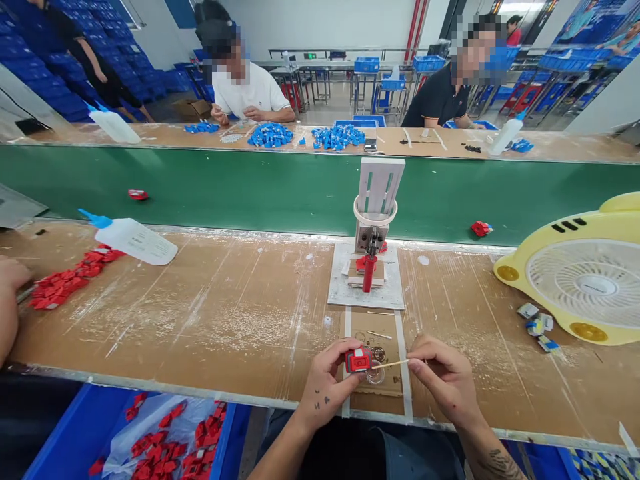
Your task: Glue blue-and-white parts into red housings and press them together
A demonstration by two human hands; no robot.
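Near the table's front edge, my left hand (pixel 324 387) pinches a small red plastic casing (pixel 359 361) with a grey rim between thumb and fingers. My right hand (pixel 447 379) grips a thin wooden stick (pixel 393 364), whose far end meets the casing's right side. Whether its tip goes inside cannot be made out. Beneath both hands lies a piece of cardboard (pixel 387 387) between two white tape strips, with a small clear round dish (pixel 375 373) on it. A cotton swab (pixel 379 335) rests farther up the cardboard.
A red-handled clamp press (pixel 369 275) stands ahead, before a green conveyor belt (pixel 260 190). A yellow fan (pixel 575 273) occupies the right; a white bottle (pixel 140 241) and red parts (pixel 67 280) lie left. Another person's hand (pixel 14 273) reaches in there. A blue bin (pixel 75 433) sits below.
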